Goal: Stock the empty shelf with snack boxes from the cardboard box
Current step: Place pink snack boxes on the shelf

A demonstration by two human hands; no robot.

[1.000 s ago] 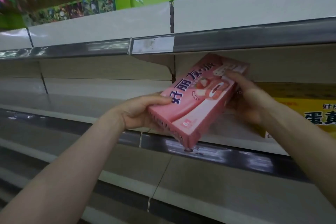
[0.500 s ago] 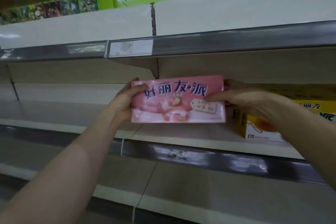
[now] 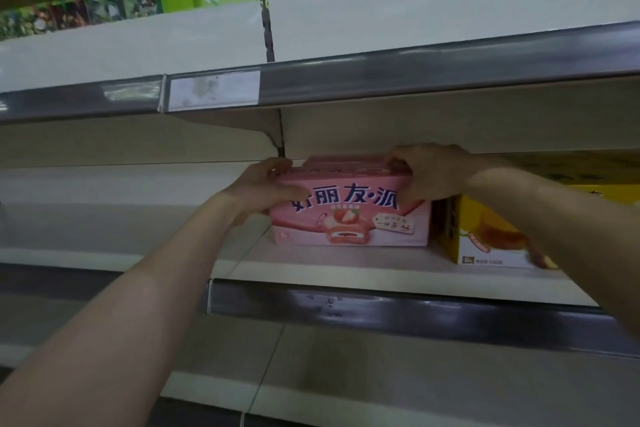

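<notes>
Pink snack box (image 3: 351,215) upright on shelf (image 3: 346,265), front facing out, just beside yellow box (image 3: 485,236).

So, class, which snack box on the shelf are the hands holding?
The pink box, gripped at each end; the yellow box to its right is not held.

Pink snack box (image 3: 353,218): upper corners covered by left hand (image 3: 263,187) and right hand (image 3: 433,173); small print under the title too blurred to read.
Yellow box (image 3: 485,236), just right of the pink snack box: top and far end hidden behind the right forearm; label print illegible.
Shelf label (image 3: 214,88), above the pink snack box: smudged, unreadable.
</notes>
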